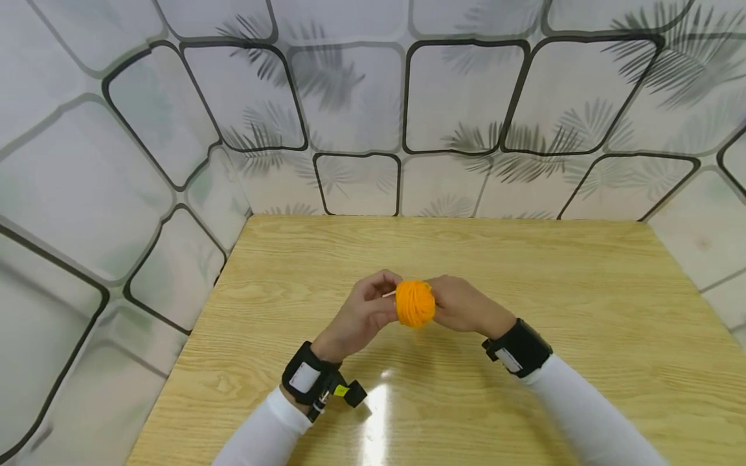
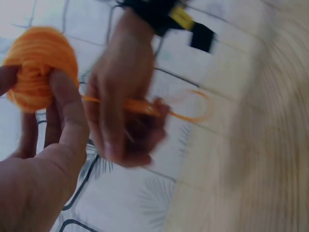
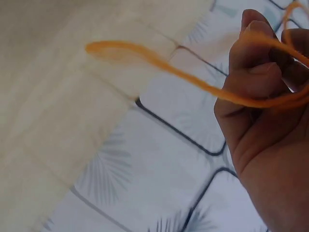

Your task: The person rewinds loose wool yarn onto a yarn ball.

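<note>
An orange ball of yarn (image 1: 415,303) is held above the table between the two hands. My left hand (image 1: 364,314) grips it from the left; in the left wrist view thumb and fingers pinch the yarn ball (image 2: 41,67). Just right of the ball, my right hand (image 1: 466,304) has its fingers curled around loose yarn. That strand (image 3: 193,82) loops out from the right hand (image 3: 270,106) in the right wrist view. The right hand (image 2: 125,96) is blurred in the left wrist view, and a loop of yarn hangs out beyond its fingers.
Beneath the hands lies a light wood-grain table (image 1: 524,259) with a glare spot near its front. A pale wall covering (image 1: 355,97) with dark outlines and leaf prints rises behind the table and on its left. Both wrists wear black straps (image 1: 519,347).
</note>
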{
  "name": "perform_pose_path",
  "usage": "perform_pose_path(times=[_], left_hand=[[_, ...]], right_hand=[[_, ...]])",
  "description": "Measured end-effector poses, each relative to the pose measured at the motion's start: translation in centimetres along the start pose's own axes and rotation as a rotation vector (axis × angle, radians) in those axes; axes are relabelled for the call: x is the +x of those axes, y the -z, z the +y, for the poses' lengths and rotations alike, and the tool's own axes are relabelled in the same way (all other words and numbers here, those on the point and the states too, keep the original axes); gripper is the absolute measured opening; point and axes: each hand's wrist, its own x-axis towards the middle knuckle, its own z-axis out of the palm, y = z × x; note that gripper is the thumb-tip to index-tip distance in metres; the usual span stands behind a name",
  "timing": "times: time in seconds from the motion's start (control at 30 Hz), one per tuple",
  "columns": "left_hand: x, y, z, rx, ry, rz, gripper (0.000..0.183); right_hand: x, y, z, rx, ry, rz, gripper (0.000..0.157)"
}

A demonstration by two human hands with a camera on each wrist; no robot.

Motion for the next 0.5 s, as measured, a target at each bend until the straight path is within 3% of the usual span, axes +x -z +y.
perform_pose_path(times=[0.1,0.27,0.4,0.5], left_hand=[[0.5,0.0,0.3,-0.094,-0.038,0.115,0.020],[1.2,0.2,0.3,-0.142,-0.105,0.326,0.024],[1.7,0.3,0.4,-0.109,-0.166,0.455,0.031],[2.1,0.6,0.4,-0.014,-0.229,0.548,0.033]], right_hand=[[-0.2,-1.3,-0.5,0.024,-0.015,0.012,0.014],[-0.4,-2.5,-1.8,0.020,-0.063,0.044,0.024],[-1.2,-3.0,-2.7,-0.008,-0.073,0.067,0.027],[-2.1,-3.0,-3.6,-0.003,-0.053,0.099,0.025]])
